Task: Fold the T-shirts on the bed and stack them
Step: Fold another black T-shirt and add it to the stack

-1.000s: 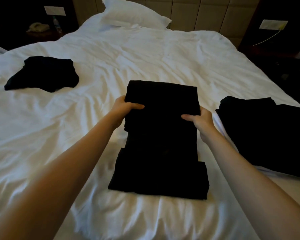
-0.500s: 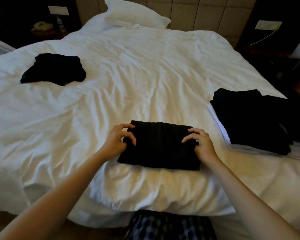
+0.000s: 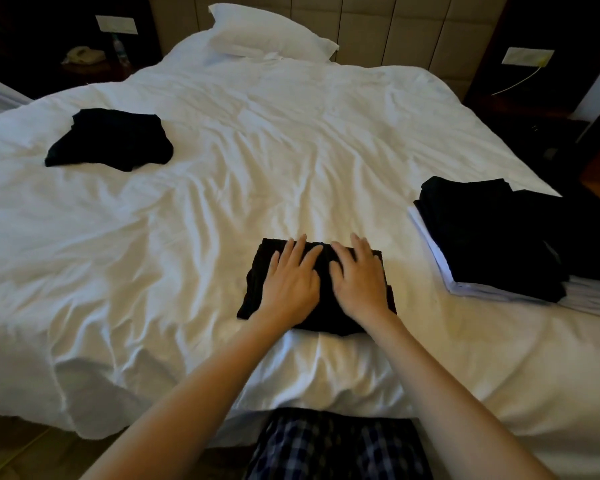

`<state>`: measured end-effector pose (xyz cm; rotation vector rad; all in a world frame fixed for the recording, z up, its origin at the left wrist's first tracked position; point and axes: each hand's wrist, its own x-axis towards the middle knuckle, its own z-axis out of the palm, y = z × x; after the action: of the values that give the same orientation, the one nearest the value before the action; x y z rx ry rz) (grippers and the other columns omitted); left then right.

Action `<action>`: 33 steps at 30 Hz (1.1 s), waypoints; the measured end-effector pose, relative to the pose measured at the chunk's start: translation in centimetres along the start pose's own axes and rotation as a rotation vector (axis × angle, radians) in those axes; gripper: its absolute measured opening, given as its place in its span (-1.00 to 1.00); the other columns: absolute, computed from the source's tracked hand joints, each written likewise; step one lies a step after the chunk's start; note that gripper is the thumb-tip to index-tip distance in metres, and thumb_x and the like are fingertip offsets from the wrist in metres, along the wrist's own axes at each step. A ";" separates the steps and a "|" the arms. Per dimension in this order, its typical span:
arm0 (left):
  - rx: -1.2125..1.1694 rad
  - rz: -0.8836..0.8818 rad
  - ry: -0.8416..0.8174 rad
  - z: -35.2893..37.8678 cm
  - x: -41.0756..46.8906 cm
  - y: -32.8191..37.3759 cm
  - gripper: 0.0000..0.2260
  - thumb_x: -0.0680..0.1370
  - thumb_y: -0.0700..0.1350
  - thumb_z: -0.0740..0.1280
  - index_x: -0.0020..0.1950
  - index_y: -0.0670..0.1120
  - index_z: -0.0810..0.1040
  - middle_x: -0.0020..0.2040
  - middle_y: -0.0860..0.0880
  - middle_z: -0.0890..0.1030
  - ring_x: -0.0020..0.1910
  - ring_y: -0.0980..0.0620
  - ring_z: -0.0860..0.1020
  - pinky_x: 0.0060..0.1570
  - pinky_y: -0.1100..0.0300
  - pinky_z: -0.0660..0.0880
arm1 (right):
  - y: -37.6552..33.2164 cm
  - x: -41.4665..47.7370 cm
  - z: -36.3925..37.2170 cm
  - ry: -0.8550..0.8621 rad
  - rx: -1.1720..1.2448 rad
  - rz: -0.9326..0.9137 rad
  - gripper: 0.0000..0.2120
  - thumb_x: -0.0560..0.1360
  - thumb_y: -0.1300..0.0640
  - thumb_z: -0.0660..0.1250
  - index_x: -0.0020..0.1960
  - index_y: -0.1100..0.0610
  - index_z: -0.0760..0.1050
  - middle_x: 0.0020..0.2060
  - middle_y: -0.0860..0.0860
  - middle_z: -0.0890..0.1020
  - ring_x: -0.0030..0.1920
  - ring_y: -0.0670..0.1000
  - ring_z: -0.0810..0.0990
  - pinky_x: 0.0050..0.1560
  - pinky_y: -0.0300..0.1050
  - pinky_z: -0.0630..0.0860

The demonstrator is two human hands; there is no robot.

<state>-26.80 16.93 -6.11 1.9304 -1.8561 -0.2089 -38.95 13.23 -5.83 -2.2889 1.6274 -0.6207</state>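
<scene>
Pressing down on the folded black T-shirt point(image 3: 257, 271) at lower centre, the left hand point(image 3: 290, 282) and right hand point(image 3: 357, 284) lie side by side, each grip spread flat with straight fingers. Half a second ago the fingers curled at the shirt's side edges. The shirt rests on the bed point(image 3: 222, 188) near its front edge. At centre right sits a stack of folded shirts point(image 3: 492, 237), dark over pale. A crumpled black T-shirt point(image 3: 111, 140) lies at upper left, as before.

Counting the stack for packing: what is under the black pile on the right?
Light folded cloth pokes out beneath the black pile along its left and near edges. How many layers lie there is covered.
</scene>
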 end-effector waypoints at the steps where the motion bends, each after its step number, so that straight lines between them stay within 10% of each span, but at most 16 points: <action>1: 0.069 -0.017 -0.054 0.9 -0.1 -0.5 -0.54 0.64 -0.07 -0.01 0.55 0.00 0.02 0.57 -0.05 -0.07 0.54 -0.03 -0.12 0.47 0.03 -0.16 | 0.2 -0.2 0.7 -0.063 -0.081 0.015 -0.54 0.65 -0.02 -0.02 0.53 -0.01 0.10 0.54 0.07 -0.03 0.54 0.06 -0.12 0.49 0.03 -0.14; 10: 0.122 -0.242 -0.163 2.9 0.4 -4.1 -0.54 0.65 0.04 -0.14 0.55 0.05 -0.13 0.56 -0.03 -0.15 0.53 0.03 -0.17 0.46 0.00 -0.23 | 4.6 -0.5 2.4 -0.248 -0.098 0.279 -0.45 0.64 -0.12 -0.17 0.55 0.04 -0.22 0.54 0.09 -0.20 0.53 0.09 -0.20 0.49 0.05 -0.19; 17: -0.060 -0.357 -0.164 1.8 0.1 -5.5 -0.52 0.65 0.05 -0.10 0.56 0.02 -0.10 0.56 -0.06 -0.06 0.53 -0.05 -0.04 0.49 0.02 -0.08 | 4.9 -1.4 2.1 -0.038 0.372 0.372 -0.29 0.60 0.00 0.18 0.55 0.22 -0.14 0.52 0.14 0.10 0.50 0.11 0.13 0.47 -0.06 0.15; 23: -0.592 -0.580 0.082 0.4 -2.1 -6.1 -0.47 0.54 -0.02 0.30 0.45 -0.15 0.26 0.34 -0.14 0.42 0.23 -0.10 0.46 0.16 0.07 0.44 | 4.8 -1.1 0.4 0.026 0.626 0.688 -0.30 0.46 0.12 0.42 0.45 0.30 0.15 0.33 0.20 0.37 0.31 0.22 0.40 0.14 -0.02 0.41; 28: -0.894 -0.800 0.081 0.3 -5.4 -6.2 -0.57 0.47 -0.05 0.42 0.26 -0.20 0.45 0.09 -0.10 0.56 0.00 -0.04 0.54 -0.03 0.10 0.50 | 5.4 -1.7 -0.7 -0.079 0.979 0.836 -0.59 0.39 0.24 0.47 0.17 0.35 0.45 0.03 0.20 0.58 -0.01 0.17 0.56 -0.12 -0.06 0.51; 33: -1.746 -0.993 -0.061 -0.1 -6.8 -5.5 -0.83 0.55 -0.23 0.30 0.12 -0.24 0.51 -0.12 -0.13 0.61 -0.19 -0.01 0.62 -0.30 0.20 0.61 | 4.4 -3.1 -2.4 -0.250 1.210 0.813 -0.79 0.46 0.24 0.34 0.09 0.24 0.48 -0.12 0.11 0.55 -0.15 0.07 0.52 -0.25 -0.10 0.46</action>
<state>-22.30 23.58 -9.63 1.1391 -0.0448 -1.5076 -44.57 14.71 -6.32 -0.7340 1.2901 -0.7378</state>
